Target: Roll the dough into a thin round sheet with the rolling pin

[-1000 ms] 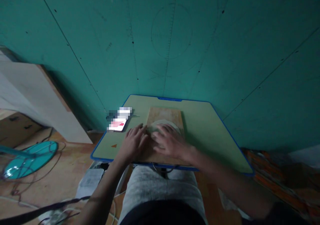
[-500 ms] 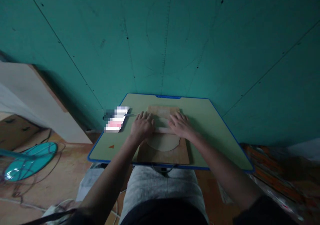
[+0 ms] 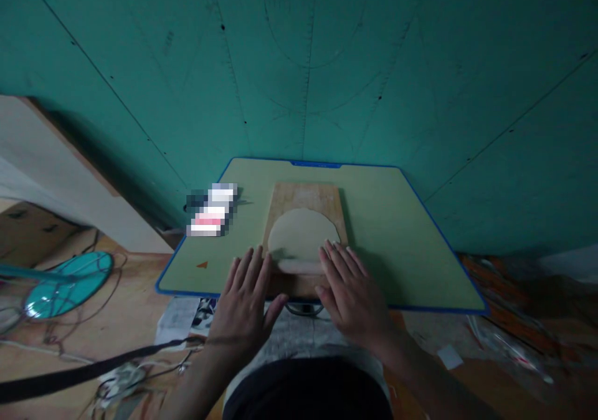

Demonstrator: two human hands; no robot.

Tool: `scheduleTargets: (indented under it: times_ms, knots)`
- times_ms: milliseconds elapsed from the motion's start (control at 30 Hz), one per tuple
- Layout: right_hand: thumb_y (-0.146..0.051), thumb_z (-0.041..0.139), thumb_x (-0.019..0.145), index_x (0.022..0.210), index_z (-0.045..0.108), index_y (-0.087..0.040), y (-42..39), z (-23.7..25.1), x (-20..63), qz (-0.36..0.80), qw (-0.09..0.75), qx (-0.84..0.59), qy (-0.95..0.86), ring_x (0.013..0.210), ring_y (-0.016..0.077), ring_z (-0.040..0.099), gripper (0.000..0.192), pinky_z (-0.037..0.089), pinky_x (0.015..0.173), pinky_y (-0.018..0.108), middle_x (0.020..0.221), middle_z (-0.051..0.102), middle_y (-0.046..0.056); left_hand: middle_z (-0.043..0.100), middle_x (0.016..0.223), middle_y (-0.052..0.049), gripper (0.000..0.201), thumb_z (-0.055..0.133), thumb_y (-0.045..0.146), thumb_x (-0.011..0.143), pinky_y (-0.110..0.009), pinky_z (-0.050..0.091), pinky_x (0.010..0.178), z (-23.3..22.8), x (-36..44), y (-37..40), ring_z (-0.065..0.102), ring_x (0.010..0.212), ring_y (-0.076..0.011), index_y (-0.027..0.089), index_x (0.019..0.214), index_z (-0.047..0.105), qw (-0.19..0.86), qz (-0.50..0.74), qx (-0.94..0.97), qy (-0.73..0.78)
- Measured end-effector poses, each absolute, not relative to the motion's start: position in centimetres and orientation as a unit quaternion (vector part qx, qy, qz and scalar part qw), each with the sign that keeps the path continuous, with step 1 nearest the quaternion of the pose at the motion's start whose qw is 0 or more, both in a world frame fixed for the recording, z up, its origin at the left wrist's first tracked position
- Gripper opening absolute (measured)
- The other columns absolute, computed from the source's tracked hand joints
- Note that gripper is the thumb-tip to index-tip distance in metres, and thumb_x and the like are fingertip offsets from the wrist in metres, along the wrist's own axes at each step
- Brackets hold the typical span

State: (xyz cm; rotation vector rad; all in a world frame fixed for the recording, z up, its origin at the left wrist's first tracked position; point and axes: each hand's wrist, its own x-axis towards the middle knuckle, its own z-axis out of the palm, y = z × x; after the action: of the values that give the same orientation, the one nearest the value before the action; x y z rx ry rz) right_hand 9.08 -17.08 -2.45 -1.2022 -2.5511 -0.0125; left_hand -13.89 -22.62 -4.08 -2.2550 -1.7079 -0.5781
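Green table (image 3: 402, 233): one board (image 3: 306, 199), one dough round (image 3: 301, 233), two hands.

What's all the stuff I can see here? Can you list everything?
Dough sheet: one, pale, round and flat, on the board.
Rolling pin: one, pale wood, blurred, across the dough's near edge.
Wooden board: one, brown, middle of the table.
Table: one, pale green with blue rim, against the wall.
Wall: teal panels, behind the table.
Fan: one, teal, on the floor at left.
Cables: several, on the floor at lower left.
Left hand: open and flat, at the pin's left end.
Right hand: open and flat, at the pin's right end.
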Motion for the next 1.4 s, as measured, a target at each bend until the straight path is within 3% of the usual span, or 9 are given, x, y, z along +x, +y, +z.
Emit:
scheduleTargets:
  times_ms: [233,333,433,567,700,967,1133,1267,1400]
  knots:
    - [-0.042,0.037,0.103,0.145,0.052,-0.009,-8.4,-0.6,6.5,-0.019,0.123,-0.482,-0.867,0.143,0.032,0.042,0.055,0.028,0.12,0.053,0.153,0.047,0.02,0.058,0.141,-0.023,0.058,0.034,0.05,0.103,-0.054,0.039,0.113,-1.8,-13.9,-13.1,0.051,0.135,-0.0364,0.007,0.136,0.056,0.1,-0.141,-0.738,-0.653]
    - [-0.042,0.037,0.103,0.144,0.054,-0.01,-8.8,-0.7,6.4,-0.032,0.129,-0.491,-0.861,0.142,0.0322,0.043,0.054,0.027,0.12,0.054,0.152,0.049,0.02,0.06,0.139,-0.02,0.051,0.038,0.047,0.103,-0.054,0.041,0.111,-1.6,-13.5,-13.2,0.054,0.131,-0.0355,0.011,0.133,0.059,0.092,-0.155,-0.733,-0.656]
    - [-0.042,0.039,0.102,0.147,0.05,-0.011,-13.2,-1.6,7.6,-0.022,0.15,-0.457,-0.876,0.143,0.0324,0.042,0.055,0.028,0.12,0.056,0.152,0.049,0.018,0.061,0.137,-0.019,0.051,0.045,0.047,0.101,-0.055,0.045,0.108,-2.8,-13.4,-18.1,0.055,0.128,-0.0362,0.013,0.138,0.055,0.085,-0.188,-0.757,-0.62]
    - [-0.044,0.041,0.101,0.157,0.033,-0.012,-19.1,-2.9,9.7,-0.03,0.18,-0.416,-0.891,0.146,0.0299,0.037,0.065,0.034,0.117,0.052,0.158,0.042,0.015,0.045,0.152,-0.02,0.064,0.05,0.04,0.099,-0.055,0.046,0.108,-4.1,-13.6,-25.0,0.035,0.145,-0.0388,0.016,0.156,0.032,0.092,-0.2,-0.764,-0.606]
    - [-0.042,0.041,0.101,0.158,0.03,-0.013,-19.1,-2.9,10.0,-0.026,0.175,-0.411,-0.894,0.147,0.0297,0.035,0.065,0.033,0.118,0.052,0.159,0.04,0.015,0.041,0.155,-0.021,0.065,0.046,0.039,0.101,-0.062,0.042,0.109,-4.4,-14.0,-24.8,0.031,0.147,-0.0404,0.016,0.158,0.025,0.098,-0.192,-0.782,-0.585]
    - [-0.044,0.04,0.103,0.144,0.054,-0.011,-9.0,-1.2,7.4,-0.026,0.142,-0.485,-0.863,0.144,0.0331,0.039,0.055,0.022,0.121,0.053,0.15,0.052,0.018,0.054,0.147,-0.018,0.057,0.042,0.056,0.101,-0.064,0.039,0.108,-2.1,-13.3,-13.3,0.044,0.139,-0.0421,0.017,0.141,0.054,0.092,-0.134,-0.742,-0.65]
    - [-0.046,0.04,0.103,0.136,0.06,-0.013,-2.8,-0.1,6.0,-0.003,0.118,-0.557,-0.822,0.137,0.0303,0.048,0.051,0.031,0.115,0.048,0.142,0.059,0.017,0.066,0.133,-0.014,0.047,0.039,0.049,0.103,-0.06,0.032,0.114,-0.2,-12.4,-7.6,0.049,0.136,-0.039,0.019,0.118,0.071,0.093,-0.082,-0.711,-0.693]
    - [-0.041,0.039,0.104,0.131,0.064,-0.014,-3.6,-0.3,6.0,-0.028,0.133,-0.565,-0.814,0.135,0.0299,0.05,0.046,0.03,0.116,0.048,0.141,0.059,0.017,0.057,0.144,-0.019,0.048,0.038,0.042,0.103,-0.052,0.029,0.119,-0.9,-12.4,-8.1,0.043,0.142,-0.036,0.012,0.131,0.064,0.103,-0.096,-0.711,-0.689]
    - [-0.045,0.038,0.103,0.136,0.06,-0.013,-9.5,-1.5,7.0,-0.073,0.165,-0.529,-0.829,0.141,0.0341,0.042,0.05,0.017,0.119,0.058,0.147,0.054,0.02,0.045,0.153,-0.023,0.052,0.04,0.043,0.103,-0.058,0.032,0.116,-2.1,-12.4,-12.4,0.038,0.144,-0.0403,0.012,0.142,0.055,0.122,-0.107,-0.718,-0.677]
